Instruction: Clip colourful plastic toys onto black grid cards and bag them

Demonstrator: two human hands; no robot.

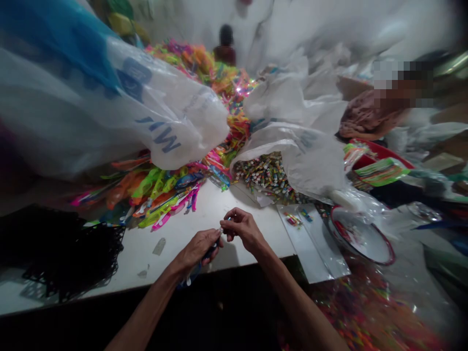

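My left hand [204,244] is closed around a dark blue plastic piece, and a blue end with a small white part [188,280] hangs below the palm. My right hand [244,228] pinches a tiny item between thumb and fingertips, too small to name. Both sets of fingertips nearly meet above the front edge of the white table [219,197]. Beyond them, a heap of brightly coloured plastic pieces [161,192] spreads over the table. Small multicoloured cylinders [263,173] spill from the mouth of a white plastic bag [314,156].
A large white and blue sack [175,114] leans in from the left. Black mesh pieces [73,253] lie at the left. To the right are clear plastic sleeves [310,248], a red-rimmed white basin [386,248] and a red tray [389,153]. A person [373,114] sits behind.
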